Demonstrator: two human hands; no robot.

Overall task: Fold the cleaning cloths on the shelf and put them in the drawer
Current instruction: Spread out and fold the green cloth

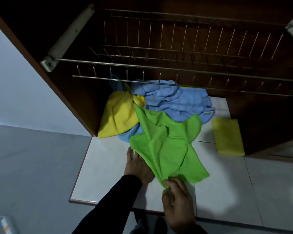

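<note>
A crumpled green cloth (166, 146) lies half-lifted on the white tiled shelf (101, 179). My right hand (178, 201) pinches its near corner. Flat on the tiles, my left hand (139, 168) rests partly under the cloth's left edge, fingers spread. Behind the green cloth sits a heap of a rumpled blue cloth (174, 100) and a yellow cloth (118, 115). A folded yellow cloth (227, 137) lies apart at the right. No drawer shows in the view.
A metal wire dish rack (176, 71) hangs over the back of the shelf inside a dark wooden cabinet (269, 119). The shelf's left and front edges drop to a grey floor (32, 166). A pale cylindrical object (5, 225) sits bottom left.
</note>
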